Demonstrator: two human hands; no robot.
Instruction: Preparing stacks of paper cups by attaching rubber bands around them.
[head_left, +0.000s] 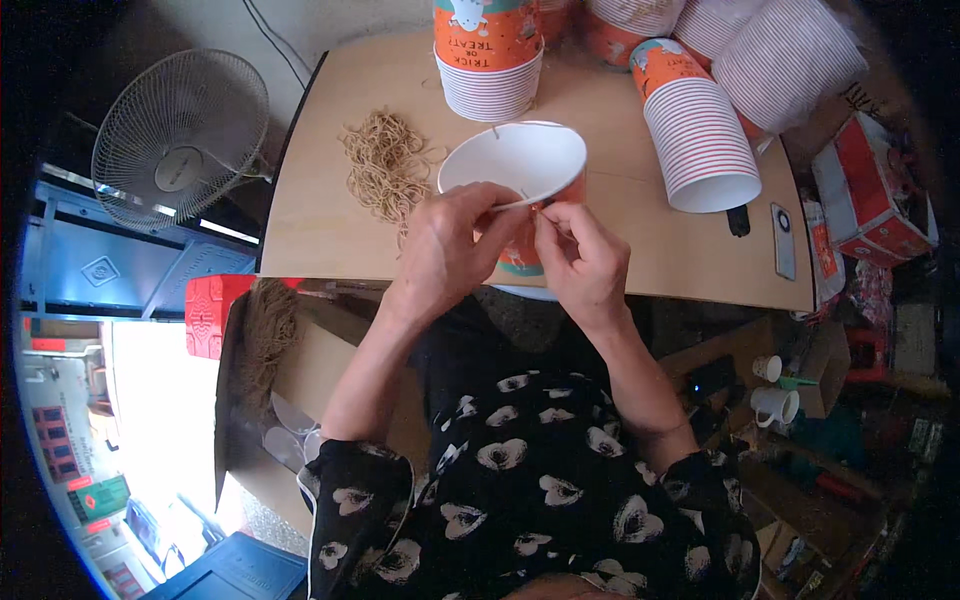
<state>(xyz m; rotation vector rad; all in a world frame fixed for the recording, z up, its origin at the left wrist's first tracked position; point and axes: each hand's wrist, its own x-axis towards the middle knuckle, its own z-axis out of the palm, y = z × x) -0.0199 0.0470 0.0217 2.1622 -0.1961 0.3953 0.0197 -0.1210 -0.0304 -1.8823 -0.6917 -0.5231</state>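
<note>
An orange paper bucket [514, 150] with a white inside stands at the table's front edge, its mouth tilted toward me. My left hand [452, 238] grips its near rim, fingertips over the lip and thumb on the outside. My right hand [588, 262] is closed in a pinch against the outer wall just under the rim, where a tan cord end shows between the fingertips. A short bit of cord also shows at the far rim. Left of the bucket lies a tangled heap of tan cords [385, 160]; my fingers partly hide the near rim.
Nested paper buckets stand upside down [490, 88] behind, and another nested stack [700, 140] lies at right near wrapped stacks [790, 60]. A phone [783, 240] rests by the right edge. A fan [180, 140] stands left; an open carton [320, 360] is below the table.
</note>
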